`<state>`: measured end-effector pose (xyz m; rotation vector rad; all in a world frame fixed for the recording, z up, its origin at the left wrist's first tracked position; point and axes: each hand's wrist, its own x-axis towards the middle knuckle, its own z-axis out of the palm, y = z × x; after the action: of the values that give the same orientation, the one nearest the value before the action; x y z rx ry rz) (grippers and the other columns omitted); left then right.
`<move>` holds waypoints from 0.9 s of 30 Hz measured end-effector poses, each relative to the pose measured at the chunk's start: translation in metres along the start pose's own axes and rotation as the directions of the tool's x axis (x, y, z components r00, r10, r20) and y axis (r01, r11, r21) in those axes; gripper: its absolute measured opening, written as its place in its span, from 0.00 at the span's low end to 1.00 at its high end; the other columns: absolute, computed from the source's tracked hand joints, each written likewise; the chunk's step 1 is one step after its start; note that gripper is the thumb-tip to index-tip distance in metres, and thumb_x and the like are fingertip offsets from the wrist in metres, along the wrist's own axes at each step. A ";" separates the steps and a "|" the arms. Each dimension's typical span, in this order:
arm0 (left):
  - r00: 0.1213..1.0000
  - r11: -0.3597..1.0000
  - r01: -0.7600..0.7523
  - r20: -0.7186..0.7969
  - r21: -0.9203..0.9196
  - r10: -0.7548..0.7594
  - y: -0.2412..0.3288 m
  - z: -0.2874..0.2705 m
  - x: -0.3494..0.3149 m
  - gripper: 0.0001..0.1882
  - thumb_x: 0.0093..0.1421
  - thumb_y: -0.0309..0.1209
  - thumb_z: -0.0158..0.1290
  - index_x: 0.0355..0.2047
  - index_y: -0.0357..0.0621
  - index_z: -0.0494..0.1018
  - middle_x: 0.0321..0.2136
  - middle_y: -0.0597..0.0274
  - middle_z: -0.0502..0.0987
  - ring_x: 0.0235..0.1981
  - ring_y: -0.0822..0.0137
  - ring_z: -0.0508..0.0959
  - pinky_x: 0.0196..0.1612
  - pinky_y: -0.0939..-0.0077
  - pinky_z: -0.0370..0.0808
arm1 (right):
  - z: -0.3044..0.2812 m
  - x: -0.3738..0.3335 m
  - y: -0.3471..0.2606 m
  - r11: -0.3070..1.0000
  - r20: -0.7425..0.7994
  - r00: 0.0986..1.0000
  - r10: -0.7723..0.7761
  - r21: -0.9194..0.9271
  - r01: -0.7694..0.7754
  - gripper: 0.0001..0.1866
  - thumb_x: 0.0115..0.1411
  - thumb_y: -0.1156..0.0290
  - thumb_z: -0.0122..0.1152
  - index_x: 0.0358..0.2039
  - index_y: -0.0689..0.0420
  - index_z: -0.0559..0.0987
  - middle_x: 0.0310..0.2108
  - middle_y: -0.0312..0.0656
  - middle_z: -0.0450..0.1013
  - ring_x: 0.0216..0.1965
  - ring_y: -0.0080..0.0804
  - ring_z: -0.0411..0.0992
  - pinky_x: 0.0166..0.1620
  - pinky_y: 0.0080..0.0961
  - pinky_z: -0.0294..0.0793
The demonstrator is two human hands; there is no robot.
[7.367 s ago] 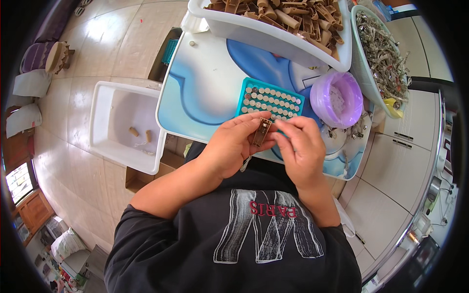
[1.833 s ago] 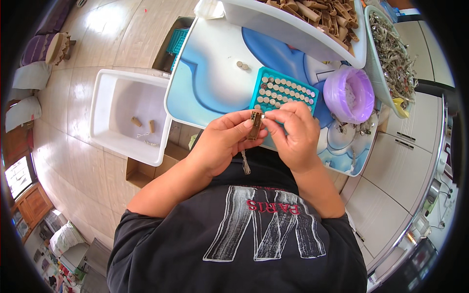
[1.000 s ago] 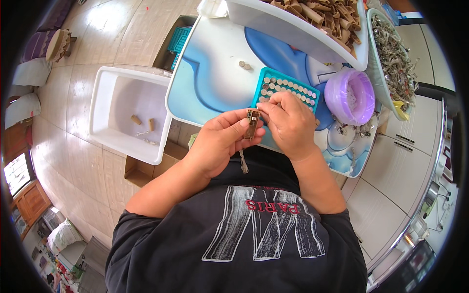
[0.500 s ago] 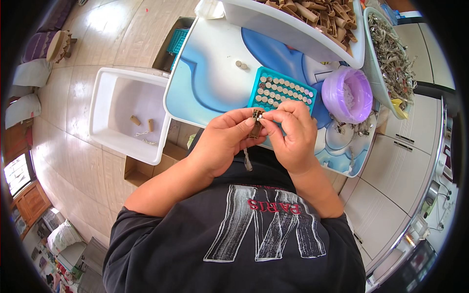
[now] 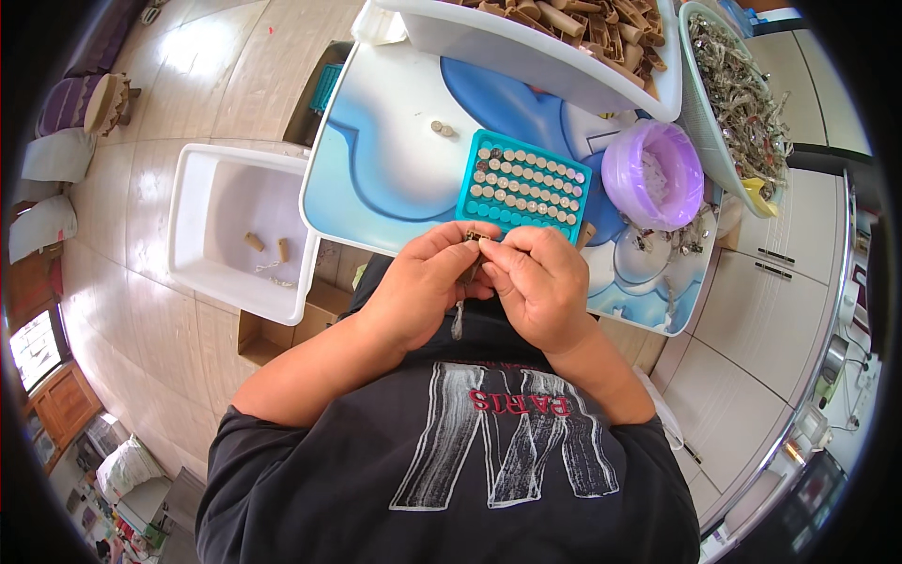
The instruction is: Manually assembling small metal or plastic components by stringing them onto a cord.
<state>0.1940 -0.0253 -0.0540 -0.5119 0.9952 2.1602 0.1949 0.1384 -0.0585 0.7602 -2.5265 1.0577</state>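
My left hand [image 5: 413, 282] grips a small brown casing [image 5: 476, 237] with its thumb and fingers. A greyish strand [image 5: 458, 321] hangs from below it. Thumb and forefinger of my right hand [image 5: 545, 287] close on the casing's upper end from the other side. What the right fingertips pinch there is hidden. Just beyond both hands lies a teal tray [image 5: 488, 215] holding rows of small round silvery pieces; its nearest row has bare slots. Two more round pieces [image 5: 442, 128] sit together on the blue-and-white table [image 5: 376, 85], left of the tray.
A white bin [image 5: 615, 83] of brown casings stands at the far side. Beside it are a pale basket [image 5: 700, 85] of tangled silvery strips and a purple bowl [image 5: 625, 179] lined with plastic. At left, a white tub [image 5: 178, 221] holds a few brown pieces. Cabinets [image 5: 728, 348] line the right.
Both hands are drawn slightly nearer my body and closer together, still on the brown casing. A white bit seen at the right fingertips is now hidden. The whole view has shifted slightly.
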 end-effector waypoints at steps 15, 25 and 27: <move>0.991 0.991 0.126 -0.040 -0.050 -0.128 0.008 0.010 -0.004 0.09 0.55 0.22 0.37 0.34 0.40 0.67 0.22 0.66 0.64 0.20 0.75 0.60 0.23 0.83 0.57 | -0.017 0.003 0.021 0.962 -0.140 0.953 0.267 0.088 -0.257 0.08 0.50 0.78 0.61 0.33 0.60 0.78 0.27 0.42 0.71 0.27 0.36 0.70 0.29 0.26 0.70; 0.990 0.990 0.109 -0.084 -0.087 -0.117 0.009 0.004 -0.005 0.10 0.54 0.22 0.38 0.36 0.40 0.65 0.24 0.65 0.64 0.21 0.75 0.59 0.24 0.83 0.57 | 0.007 0.049 0.036 0.979 -0.155 0.975 0.161 -0.098 -0.177 0.05 0.47 0.77 0.62 0.28 0.56 0.79 0.26 0.37 0.70 0.28 0.36 0.71 0.29 0.28 0.70; 0.989 0.990 0.108 -0.095 -0.092 -0.117 0.010 0.003 -0.004 0.10 0.54 0.22 0.39 0.36 0.39 0.66 0.24 0.66 0.65 0.21 0.75 0.60 0.25 0.82 0.58 | 0.018 0.064 0.034 0.980 -0.114 0.986 0.120 -0.147 -0.136 0.05 0.46 0.74 0.64 0.26 0.54 0.79 0.26 0.36 0.70 0.29 0.35 0.70 0.30 0.29 0.71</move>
<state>0.1895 -0.0288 -0.0446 -0.7068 0.9065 2.1003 0.1217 0.1229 -0.0605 0.4932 -2.5591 0.9017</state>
